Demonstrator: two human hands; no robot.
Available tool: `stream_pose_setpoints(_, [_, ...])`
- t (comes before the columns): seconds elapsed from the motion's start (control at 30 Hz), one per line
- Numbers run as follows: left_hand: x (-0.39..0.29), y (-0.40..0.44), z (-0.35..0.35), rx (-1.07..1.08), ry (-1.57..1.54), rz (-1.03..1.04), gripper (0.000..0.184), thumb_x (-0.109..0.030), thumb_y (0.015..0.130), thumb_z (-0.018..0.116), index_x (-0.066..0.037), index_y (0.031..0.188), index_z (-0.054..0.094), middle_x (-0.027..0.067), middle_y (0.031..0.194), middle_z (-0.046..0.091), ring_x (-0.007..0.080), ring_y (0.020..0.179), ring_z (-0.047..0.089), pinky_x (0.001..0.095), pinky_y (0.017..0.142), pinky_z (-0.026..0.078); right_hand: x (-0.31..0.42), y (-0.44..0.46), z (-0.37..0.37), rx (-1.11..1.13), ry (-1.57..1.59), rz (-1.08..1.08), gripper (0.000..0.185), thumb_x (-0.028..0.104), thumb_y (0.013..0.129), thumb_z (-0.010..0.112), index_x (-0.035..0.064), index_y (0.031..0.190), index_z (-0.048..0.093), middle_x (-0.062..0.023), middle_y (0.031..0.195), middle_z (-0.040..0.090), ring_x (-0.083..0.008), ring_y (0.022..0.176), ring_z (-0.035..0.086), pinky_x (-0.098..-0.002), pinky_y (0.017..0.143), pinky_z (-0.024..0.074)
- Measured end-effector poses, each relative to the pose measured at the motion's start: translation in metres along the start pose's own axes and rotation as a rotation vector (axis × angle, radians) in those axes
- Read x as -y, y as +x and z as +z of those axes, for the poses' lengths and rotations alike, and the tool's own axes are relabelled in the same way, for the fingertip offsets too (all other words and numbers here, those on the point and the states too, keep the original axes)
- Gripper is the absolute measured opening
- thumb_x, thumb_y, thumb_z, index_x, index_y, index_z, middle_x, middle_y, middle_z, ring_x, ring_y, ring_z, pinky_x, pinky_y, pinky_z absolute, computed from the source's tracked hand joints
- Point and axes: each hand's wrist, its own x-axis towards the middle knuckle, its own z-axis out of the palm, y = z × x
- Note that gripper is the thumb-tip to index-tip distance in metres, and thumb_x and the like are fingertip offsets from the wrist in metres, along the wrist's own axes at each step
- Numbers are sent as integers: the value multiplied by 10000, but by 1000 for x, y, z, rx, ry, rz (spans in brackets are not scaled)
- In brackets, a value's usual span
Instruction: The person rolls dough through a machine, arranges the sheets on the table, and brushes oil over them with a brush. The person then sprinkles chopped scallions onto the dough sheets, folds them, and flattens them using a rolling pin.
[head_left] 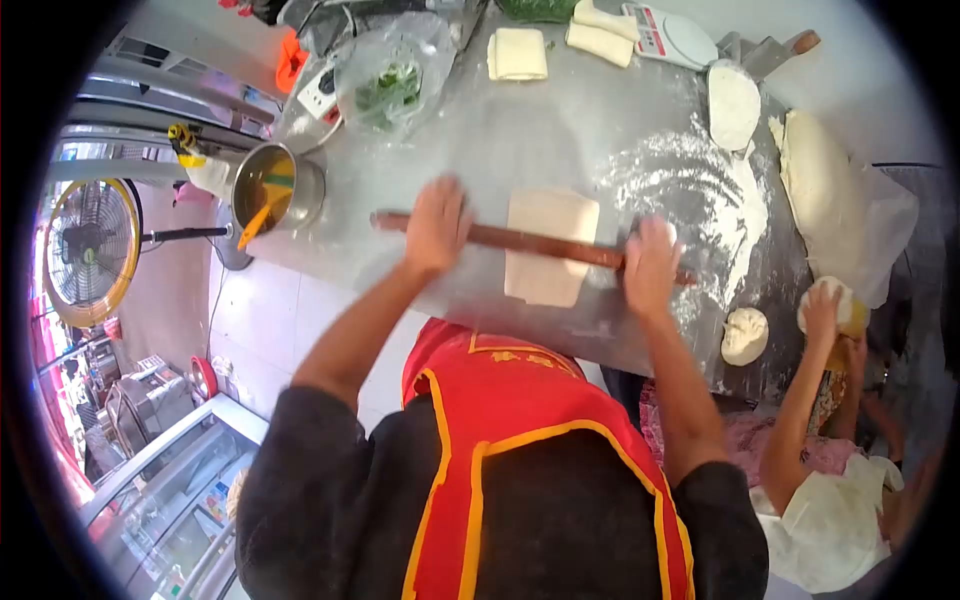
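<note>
A flat rectangular sheet of dough (545,280) lies on the metal table (430,130). Across it rests a long brown rolling pin (540,244). My left hand (439,226), slightly blurred, is closed round the pin near its left end. Near the right end, my right hand (652,264) is closed round it too. Scattered flour (680,180) covers the table to the right of the dough sheet.
Folded dough pieces (517,54) and a scale (685,38) stand at the back. A metal pot (305,190) is at the left edge. On the right are a dough ball (745,336), a large dough mass (825,185) and a co-worker's hands (822,308) on dough.
</note>
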Motion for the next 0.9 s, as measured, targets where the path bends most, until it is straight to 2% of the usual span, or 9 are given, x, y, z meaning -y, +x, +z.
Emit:
stream_pose_setpoints(0.03, [-3, 27, -2, -140, 64, 17, 508, -240, 880, 546, 40, 1290, 439, 232, 1371, 414, 381, 1292, 373, 501, 1051, 307, -6, 23, 5, -130, -83, -52, 472, 281, 959, 423, 5, 1343, 433, -196, 1421, 390, -362, 1319, 341, -493, 1102, 211])
stream_pose_setpoints(0.1, [-7, 34, -1, -122, 193, -43, 545, -280, 877, 551, 29, 1309, 428, 217, 1387, 406, 359, 1319, 347, 501, 1065, 285, -4, 23, 11, -56, -143, -86, 474, 262, 958, 427, 1, 1354, 413, -206, 1415, 391, -357, 1313, 353, -478, 1097, 229])
stream_pose_setpoints(0.2, [-20, -35, -15, -21, 127, -9, 591, -302, 874, 554, 14, 1346, 393, 197, 1415, 384, 346, 1356, 295, 521, 1094, 218, 1, -43, 13, -59, -51, -102, 511, 262, 937, 461, 1, 1370, 389, -213, 1407, 396, -372, 1312, 348, -510, 1096, 215])
stream_pose_setpoints(0.3, [-42, -98, -27, 114, 71, -129, 630, -313, 866, 563, 3, 1373, 363, 189, 1436, 362, 336, 1369, 280, 554, 1103, 158, 5, -122, 12, 27, -22, -64, 542, 272, 917, 488, 4, 1377, 383, -212, 1406, 397, -394, 1306, 344, -538, 1092, 203])
stream_pose_setpoints(0.37, [-43, -109, -25, 158, 95, -141, 629, -307, 871, 558, -3, 1382, 355, 191, 1451, 335, 334, 1371, 278, 564, 1102, 146, 9, -104, 11, 8, -37, -54, 539, 266, 915, 490, 5, 1375, 386, -210, 1404, 399, -386, 1306, 349, -532, 1093, 206])
stream_pose_setpoints(0.53, [-15, 19, -11, 76, 269, -97, 600, -359, 903, 514, -57, 1399, 363, 149, 1500, 263, 296, 1402, 204, 555, 1109, 141, 8, 18, 17, -56, -148, -30, 519, 300, 947, 437, 58, 1402, 375, -135, 1445, 381, -301, 1338, 339, -515, 1100, 206])
stream_pose_setpoints(0.7, [12, 127, 2, -70, 394, -24, 611, -442, 937, 420, -60, 1409, 352, 130, 1501, 270, 283, 1408, 183, 540, 1115, 150, -3, 123, 25, -211, -273, -46, 529, 314, 956, 416, 66, 1418, 340, -139, 1448, 368, -305, 1346, 322, -518, 1114, 181])
stream_pose_setpoints(0.8, [6, 105, -5, -84, 431, -29, 626, -435, 938, 420, -40, 1415, 331, 140, 1504, 257, 286, 1408, 182, 524, 1122, 146, -1, 99, 19, -176, -122, -186, 535, 305, 950, 427, 53, 1414, 341, -152, 1439, 375, -322, 1345, 320, -522, 1112, 181])
stream_pose_setpoints(0.9, [-13, -2, -12, -24, 250, -48, 582, -367, 913, 491, -2, 1358, 403, 196, 1455, 323, 330, 1365, 279, 515, 1100, 219, 1, 2, 20, 6, -98, -141, 571, 273, 905, 499, 27, 1401, 357, -172, 1445, 365, -331, 1336, 337, -531, 1097, 213])
